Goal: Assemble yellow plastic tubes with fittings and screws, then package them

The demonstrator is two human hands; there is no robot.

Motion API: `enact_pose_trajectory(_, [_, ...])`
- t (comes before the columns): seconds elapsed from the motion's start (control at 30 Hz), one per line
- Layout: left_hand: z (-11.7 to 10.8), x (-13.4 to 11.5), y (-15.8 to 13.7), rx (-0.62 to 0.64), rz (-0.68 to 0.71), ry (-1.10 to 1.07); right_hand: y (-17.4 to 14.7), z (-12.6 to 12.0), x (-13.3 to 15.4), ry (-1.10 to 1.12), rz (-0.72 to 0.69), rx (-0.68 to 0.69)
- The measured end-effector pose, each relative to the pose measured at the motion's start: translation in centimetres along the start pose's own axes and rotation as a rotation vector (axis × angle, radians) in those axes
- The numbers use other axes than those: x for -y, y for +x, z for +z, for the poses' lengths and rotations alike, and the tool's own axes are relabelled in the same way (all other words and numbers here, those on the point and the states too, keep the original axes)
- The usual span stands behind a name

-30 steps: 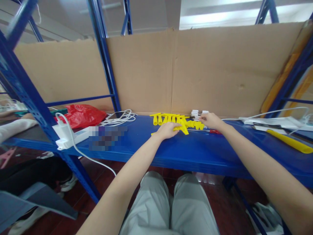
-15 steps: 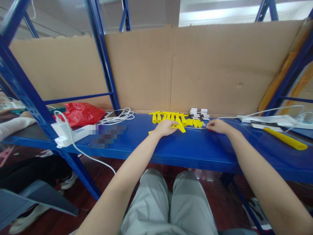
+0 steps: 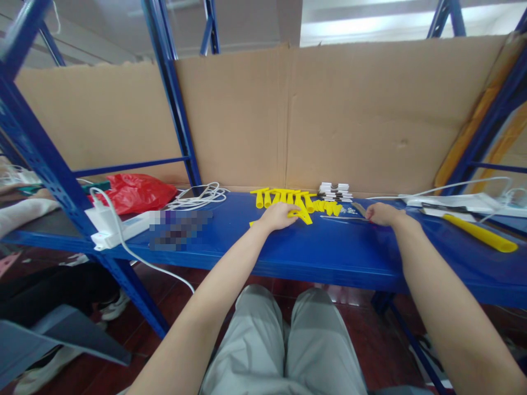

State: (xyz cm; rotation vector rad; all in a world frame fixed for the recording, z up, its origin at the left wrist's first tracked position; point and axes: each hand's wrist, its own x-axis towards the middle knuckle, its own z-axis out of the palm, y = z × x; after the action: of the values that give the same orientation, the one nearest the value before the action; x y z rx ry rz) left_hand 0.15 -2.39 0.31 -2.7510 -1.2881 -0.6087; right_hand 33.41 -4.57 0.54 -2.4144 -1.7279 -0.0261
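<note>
My left hand (image 3: 276,217) is closed on a yellow plastic piece (image 3: 305,216) whose wide, flat end points right and toward me. Just behind it stands a row of yellow T-shaped plastic parts (image 3: 284,196), with short yellow pieces (image 3: 328,207) to their right. My right hand (image 3: 382,213) is closed low over the table, on a thin tool with a long metal shaft (image 3: 343,218) pointing left; a little red shows at the fingers. This looks like a screwdriver, its handle mostly hidden. Small silvery parts (image 3: 348,210) and a grey-brown strip (image 3: 359,208) lie beside that hand.
White and black pieces (image 3: 335,192) are stacked near the cardboard wall (image 3: 349,115). A yellow tube (image 3: 481,232) and white cable items lie at the right. At left are a power strip (image 3: 123,227), coiled white cable (image 3: 202,196), a red bag (image 3: 140,193) and another person's sleeve (image 3: 28,213).
My right hand has moved right with the thin tool, uncovering the silvery parts and the grey-brown strip. My left hand and its yellow piece have stayed nearly in place.
</note>
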Motion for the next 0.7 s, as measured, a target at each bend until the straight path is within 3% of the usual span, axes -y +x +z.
enact_pose_trajectory(0.1, [0.1,0.0,0.0,-0.005,0.002,0.000,-0.5,-0.6,0.4,-0.025,0.063,0.054])
enact_pose_trajectory(0.3, [0.1,0.2,0.0,-0.014,0.020,-0.020,-0.7,-0.7,1.1,-0.012,0.054,-0.015])
enact_pose_trajectory(0.7, [0.3,0.0,0.2,0.018,0.059,0.011,1.4,1.2,0.9,-0.011,0.287,-0.191])
